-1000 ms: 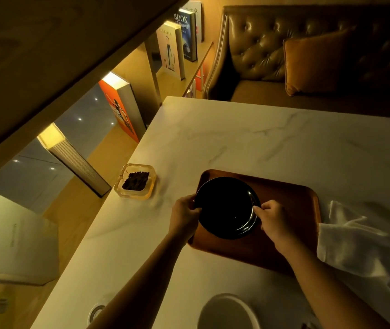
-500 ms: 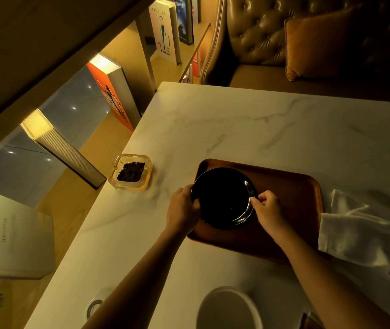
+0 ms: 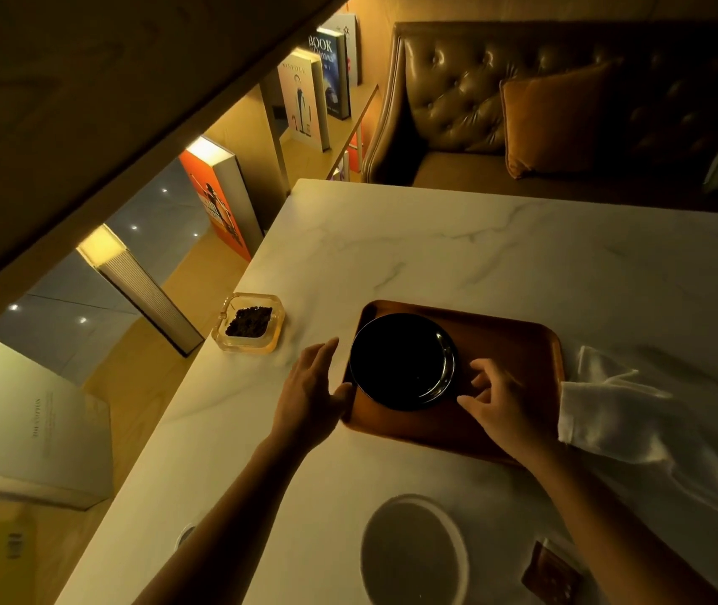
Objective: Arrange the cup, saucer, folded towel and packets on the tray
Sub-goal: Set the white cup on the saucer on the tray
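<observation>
A black saucer (image 3: pixel 401 361) lies on the left part of the brown tray (image 3: pixel 510 342). My left hand (image 3: pixel 311 388) is open just left of the saucer, off its rim, over the tray's left edge. My right hand (image 3: pixel 495 397) hovers over the tray right of the saucer, fingers loosely curled and holding nothing. A white towel (image 3: pixel 636 425) lies crumpled on the table against the tray's right side. A pale round cup (image 3: pixel 414 550) stands near the table's front edge. A dark packet (image 3: pixel 551 576) lies to the right of the cup.
A glass ashtray (image 3: pixel 249 323) with dark contents sits at the table's left edge (image 3: pixel 217 364). Beyond the marble table stands a tufted leather sofa (image 3: pixel 479 102) with an orange cushion. Books stand on a lit shelf (image 3: pixel 305 102) to the left.
Both hands held the saucer's rim over the tray earlier; now the saucer rests on the tray and both hands have let go and drawn slightly away.
</observation>
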A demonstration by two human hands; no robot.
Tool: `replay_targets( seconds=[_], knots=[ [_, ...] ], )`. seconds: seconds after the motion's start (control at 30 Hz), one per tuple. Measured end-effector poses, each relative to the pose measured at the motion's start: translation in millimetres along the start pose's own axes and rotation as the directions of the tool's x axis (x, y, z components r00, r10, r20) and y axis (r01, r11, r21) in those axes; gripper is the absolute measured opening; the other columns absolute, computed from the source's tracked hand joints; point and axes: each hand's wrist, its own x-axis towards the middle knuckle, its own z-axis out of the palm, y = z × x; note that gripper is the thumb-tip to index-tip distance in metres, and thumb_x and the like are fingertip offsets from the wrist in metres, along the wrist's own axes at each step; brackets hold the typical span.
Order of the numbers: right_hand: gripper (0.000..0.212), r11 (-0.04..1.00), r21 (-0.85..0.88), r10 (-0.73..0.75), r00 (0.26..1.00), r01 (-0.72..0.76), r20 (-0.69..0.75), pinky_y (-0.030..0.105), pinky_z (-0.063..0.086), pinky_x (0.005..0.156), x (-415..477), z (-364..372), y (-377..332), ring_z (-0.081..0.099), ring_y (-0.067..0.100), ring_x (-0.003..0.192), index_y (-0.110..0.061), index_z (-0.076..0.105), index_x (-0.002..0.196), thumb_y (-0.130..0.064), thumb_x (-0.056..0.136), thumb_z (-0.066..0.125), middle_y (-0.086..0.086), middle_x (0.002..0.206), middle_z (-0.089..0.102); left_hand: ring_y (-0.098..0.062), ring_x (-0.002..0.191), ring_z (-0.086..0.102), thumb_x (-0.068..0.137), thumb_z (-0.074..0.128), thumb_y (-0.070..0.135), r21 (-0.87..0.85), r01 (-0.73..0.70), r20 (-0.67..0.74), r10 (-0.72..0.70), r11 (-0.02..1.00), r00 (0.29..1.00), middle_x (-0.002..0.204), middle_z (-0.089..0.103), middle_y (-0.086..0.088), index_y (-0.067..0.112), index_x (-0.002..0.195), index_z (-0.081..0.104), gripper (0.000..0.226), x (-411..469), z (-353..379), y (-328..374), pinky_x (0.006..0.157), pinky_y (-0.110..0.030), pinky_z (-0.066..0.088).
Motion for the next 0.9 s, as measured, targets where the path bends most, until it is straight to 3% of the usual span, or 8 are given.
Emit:
replay_targets(
  seconds=[0.23, 0.37, 0.53, 0.7, 0.9],
  knots=[
    [0.063, 1.0, -0.004, -0.001, 0.989, 0.002, 0.146, 0.013, 0.04, 0.061, -59.6, -10.1, 3.0, 0.05, 0.012, 0.09, -0.016, 0.038, 0.131, -0.008, 0.077, 0.069, 0.001, 0.108, 0.047, -0.027, 0.133, 0.032, 0.081, 0.067, 0.021, 0.044, -0.026, 0.055, 0.024, 0.999, 0.998, 0.147, 0.031, -0.011, 0.022, 0.142, 0.02, 0.078, -60.4, -14.2, -8.7, 0.105, -0.04, 0.035],
    [0.077, 0.999, -0.032, 0.019, 0.96, -0.01, 0.279, 0.024, 0.048, 0.078, -96.5, -12.0, 7.9, 0.048, 0.013, 0.103, -0.019, 0.028, 0.137, -0.008, 0.075, 0.071, 0.008, 0.124, 0.048, -0.023, 0.133, 0.029, 0.079, 0.068, 0.022, -0.002, 0.0, 0.112, 0.0, 1.0, 0.994, 0.148, 0.028, -0.007, 0.026, 0.142, 0.017, 0.082, -102.3, -5.7, -13.2, 0.105, -0.033, 0.03],
    [0.082, 0.998, -0.048, 0.047, 0.912, -0.03, 0.407, 0.023, 0.045, 0.082, -132.6, -4.8, 10.5, 0.046, 0.01, 0.106, -0.027, 0.019, 0.14, -0.014, 0.077, 0.07, 0.004, 0.13, 0.044, -0.02, 0.135, 0.022, 0.075, 0.072, 0.027, -0.015, -0.003, 0.273, 0.007, 1.0, 0.962, 0.15, 0.023, -0.003, 0.031, 0.142, 0.012, 0.091, -142.5, 11.2, -13.8, 0.109, -0.036, 0.027],
    [0.083, 1.0, -0.02, -0.001, 0.885, 0.011, 0.465, 0.017, 0.042, 0.078, -151.8, 8.7, 9.5, 0.047, 0.007, 0.106, -0.028, 0.02, 0.138, -0.017, 0.075, 0.072, 0.002, 0.132, 0.044, -0.02, 0.136, 0.019, 0.07, 0.076, 0.032, -0.04, 0.016, 0.418, 0.002, 0.999, 0.908, 0.15, 0.022, 0.003, 0.037, 0.141, 0.008, 0.099, -163.2, 24.5, -9.6, 0.11, -0.045, 0.027],
    [0.084, 0.997, 0.079, -0.055, 0.906, 0.024, 0.419, 0.022, 0.044, 0.095, -162.5, 20.6, 8.6, 0.043, 0.009, 0.119, -0.029, 0.022, 0.134, -0.02, 0.071, 0.076, 0.001, 0.137, 0.041, -0.016, 0.129, 0.027, 0.065, 0.079, 0.032, -0.178, 0.048, 0.352, 0.018, 0.983, 0.936, 0.144, 0.032, 0.004, 0.033, 0.14, 0.014, 0.099, -174.3, 36.2, -0.3, 0.104, -0.037, 0.032]
  ],
)
